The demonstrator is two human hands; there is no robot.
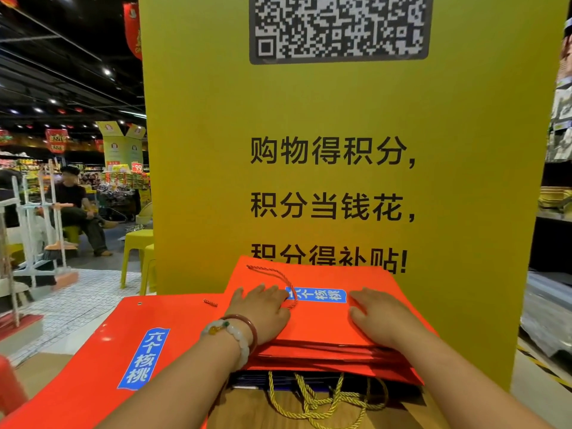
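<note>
Yellow sign fills the shop background. My left hand and right hand lie spread, palms flat, pressing the top red bag of the stack.

Light comes from above and is even and fairly bright. Small round ceiling spotlights show as slightly flared white dots against the dark ceiling at upper left. The tall yellow printed board is lit in a soft gradient, brightest in its middle and dimmer toward the top. The flat glossy red paper bag on the left carries small white glare spots. The stack of red paper bags looks oversaturated, with thin dark shadows between its layers at the near edge. Wide-angle distortion bows the board's sides and the white tiled floor. The store shelves at the right edge are smeared with blur. The centre is fairly sharp, though the black-and-white QR code looks soft.
</note>
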